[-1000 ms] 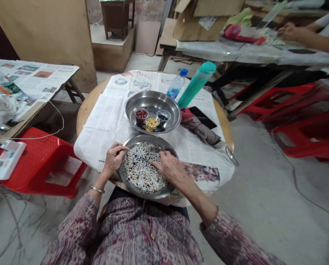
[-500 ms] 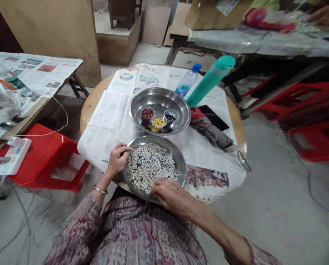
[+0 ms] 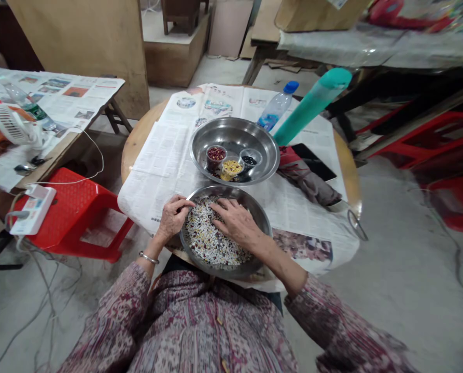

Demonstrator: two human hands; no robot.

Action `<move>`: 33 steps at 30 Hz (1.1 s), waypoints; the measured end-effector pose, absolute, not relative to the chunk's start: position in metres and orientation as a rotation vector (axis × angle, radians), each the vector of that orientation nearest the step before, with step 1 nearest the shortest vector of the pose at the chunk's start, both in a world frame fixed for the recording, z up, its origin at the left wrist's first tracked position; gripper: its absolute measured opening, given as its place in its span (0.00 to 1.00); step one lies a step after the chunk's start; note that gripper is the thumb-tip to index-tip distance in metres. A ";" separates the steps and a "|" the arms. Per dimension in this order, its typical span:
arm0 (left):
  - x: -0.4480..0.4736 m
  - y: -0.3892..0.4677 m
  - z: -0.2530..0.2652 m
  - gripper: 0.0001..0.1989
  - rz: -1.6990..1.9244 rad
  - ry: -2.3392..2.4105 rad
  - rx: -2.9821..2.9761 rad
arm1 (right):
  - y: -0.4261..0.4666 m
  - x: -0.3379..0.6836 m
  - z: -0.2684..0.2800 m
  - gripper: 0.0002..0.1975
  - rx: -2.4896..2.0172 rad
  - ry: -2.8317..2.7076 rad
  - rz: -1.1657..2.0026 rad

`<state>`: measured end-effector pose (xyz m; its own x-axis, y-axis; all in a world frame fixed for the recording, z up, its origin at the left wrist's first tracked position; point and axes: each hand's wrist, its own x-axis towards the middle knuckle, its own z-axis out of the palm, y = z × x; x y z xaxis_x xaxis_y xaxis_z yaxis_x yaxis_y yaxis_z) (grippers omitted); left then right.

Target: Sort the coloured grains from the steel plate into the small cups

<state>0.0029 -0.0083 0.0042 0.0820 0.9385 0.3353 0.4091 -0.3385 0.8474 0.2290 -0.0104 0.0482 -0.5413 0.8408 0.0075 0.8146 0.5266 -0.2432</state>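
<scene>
Your left hand [image 3: 172,217] is gripping the left rim of the near bowl [image 3: 261,217]. Inside, mixed grains [image 3: 206,241] are lying between your 2 hands, showing no long axis. Your right hand [image 3: 237,224], nearer, is resting open over them.

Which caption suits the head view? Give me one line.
Left hand on the rim of a metal basin, right hand on multicoloured grains.

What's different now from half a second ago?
The right hand has moved from the near side of the nearer pan away from the person, over the mixed bits. The left hand stays at that pan's left rim; the three cups stay in the farther pan.
</scene>
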 end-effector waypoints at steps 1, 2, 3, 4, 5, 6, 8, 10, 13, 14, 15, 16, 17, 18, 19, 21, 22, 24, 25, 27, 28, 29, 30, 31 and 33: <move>0.003 -0.008 0.004 0.13 1.224 1.331 1.804 | -0.009 0.232 0.046 0.16 -1.461 -2.625 0.377; 0.003 -0.008 0.004 0.13 1.219 1.336 1.800 | -0.010 0.236 0.044 0.13 -1.471 -2.619 0.440; 0.003 -0.008 0.004 0.13 1.214 1.341 1.796 | -0.013 0.240 0.042 0.12 -1.464 -2.612 0.505; 0.003 -0.008 0.004 0.13 1.211 1.346 1.793 | -0.018 0.243 0.041 0.11 -1.441 -2.600 0.566; 0.004 -0.008 0.004 0.13 1.209 1.348 1.792 | -0.025 0.246 0.040 0.11 -1.404 -2.586 0.622; 0.004 -0.008 0.004 0.13 1.209 1.348 1.793 | -0.034 0.247 0.041 0.12 -1.357 -2.573 0.672; 0.004 -0.008 0.005 0.13 1.208 1.346 1.798 | -0.053 0.244 0.044 0.12 -1.252 -2.579 0.750; 0.004 -0.008 0.007 0.13 1.215 1.344 1.800 | -0.071 0.235 0.049 0.11 -1.149 -2.660 0.787; 0.004 -0.009 0.009 0.13 1.227 1.334 1.798 | -0.081 0.222 0.053 0.09 -1.083 -2.821 0.705; 0.004 -0.009 0.010 0.13 1.227 1.332 1.797 | -0.078 0.221 0.054 0.10 -1.123 -2.844 0.644; 0.004 -0.010 0.010 0.13 1.224 1.331 1.796 | -0.074 0.222 0.053 0.10 -1.197 -2.843 0.578; 0.004 -0.010 0.010 0.12 1.222 1.331 1.795 | -0.067 0.224 0.052 0.11 -1.294 -2.815 0.511; 0.004 -0.010 0.010 0.13 1.221 1.331 1.793 | -0.059 0.228 0.051 0.11 -1.400 -2.764 0.443; 0.003 -0.010 0.010 0.13 1.220 1.332 1.793 | -0.050 0.233 0.050 0.12 -1.496 -2.700 0.378; 0.003 -0.009 0.009 0.13 1.218 1.335 1.793 | -0.043 0.237 0.048 0.13 -1.568 -2.632 0.325; 0.003 -0.009 0.008 0.13 1.210 1.346 1.793 | -0.031 0.240 0.045 0.13 -1.625 -2.526 0.265; 0.003 -0.009 0.008 0.13 1.206 1.354 1.792 | -0.028 0.238 0.044 0.14 -1.617 -2.498 0.257; 0.003 -0.008 0.008 0.12 1.209 1.358 1.789 | -0.027 0.227 0.044 0.16 -1.555 -2.495 0.273; 0.003 -0.008 0.008 0.12 1.218 1.353 1.788 | -0.029 0.219 0.044 0.18 -1.509 -2.511 0.288; 0.002 -0.008 0.008 0.12 1.234 1.342 1.791 | -0.033 0.203 0.045 0.19 -1.372 -2.585 0.341; 0.002 -0.008 0.008 0.12 1.238 1.339 1.792 | -0.035 0.198 0.045 0.17 -1.286 -2.641 0.381; 0.002 -0.008 0.008 0.12 1.238 1.338 1.793 | -0.037 0.195 0.046 0.12 -1.204 -2.701 0.424; 0.002 -0.008 0.008 0.12 1.237 1.339 1.793 | -0.039 0.196 0.046 0.08 -1.140 -2.754 0.462; 0.001 -0.007 0.008 0.12 1.235 1.339 1.792 | -0.041 0.200 0.046 0.05 -1.105 -2.798 0.489; 0.001 -0.007 0.007 0.11 1.233 1.337 1.789 | -0.046 0.216 0.047 0.08 -1.148 -2.832 0.495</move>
